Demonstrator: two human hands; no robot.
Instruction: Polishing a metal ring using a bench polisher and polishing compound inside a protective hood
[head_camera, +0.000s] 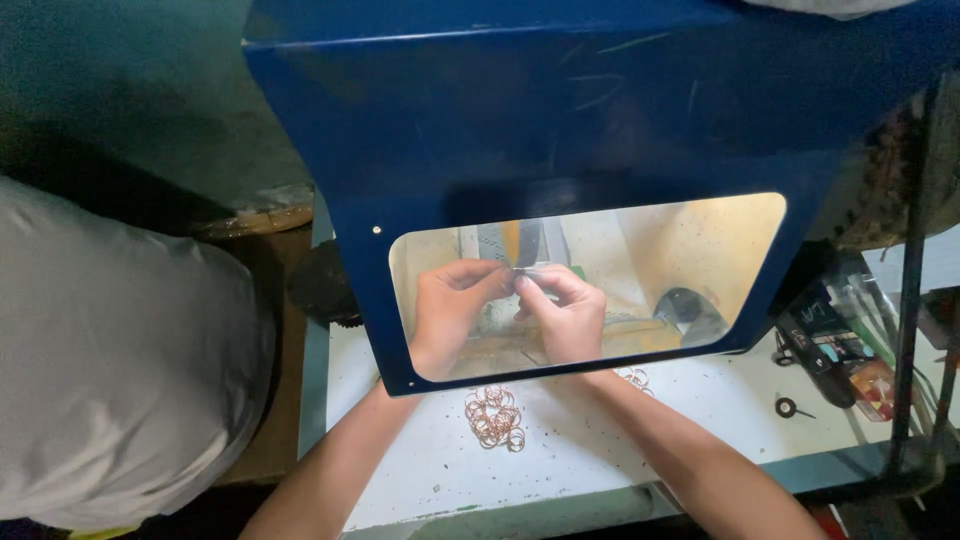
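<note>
**Hands pinch a small piece behind the shield**

Left hand (450, 305) and right hand (565, 315) pinch a tiny, blurred metal piece (522, 272) together behind the blue guard's (560, 110) amber window. Copper rings (494, 416) lie heaped near the white tabletop's (720, 400) front edge.

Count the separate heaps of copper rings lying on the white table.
2. The bigger heap lies between the forearms, just below the blue guard. A smaller one peeks out by the right forearm; more may hide behind the guard.
</note>
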